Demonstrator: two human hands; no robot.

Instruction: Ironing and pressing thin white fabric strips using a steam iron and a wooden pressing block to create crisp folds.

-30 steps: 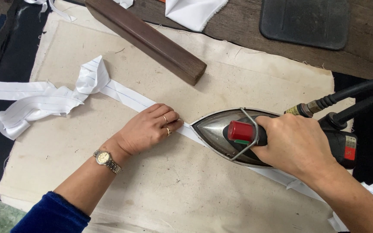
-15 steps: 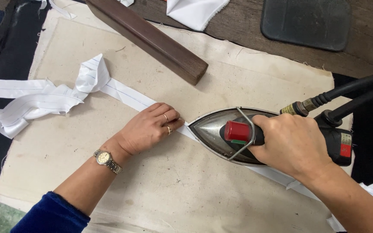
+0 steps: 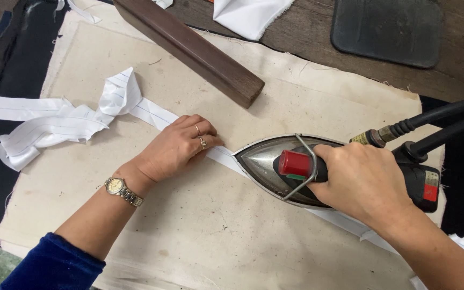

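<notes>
Right hand [image 3: 363, 182] wraps the iron [image 3: 275, 166] handle, tip on the white strip [image 3: 224, 156]. Left hand [image 3: 181, 147] lies flat just ahead of the iron, fingers together, pinning the strip. Best to keep the strip taut, fingers clear of the tip, pressure even. Wood block [image 3: 189, 48] beyond the iron.

The left hand [image 3: 175, 147] wears two thin rings on its fingers, and a small gold-toned wristwatch [image 3: 120, 189] with a pale round dial and metal band sits at the wrist. A dark blue velvety sleeve [image 3: 55, 266] covers the forearm further up. The right hand [image 3: 366, 182] and its forearm are bare.
</notes>
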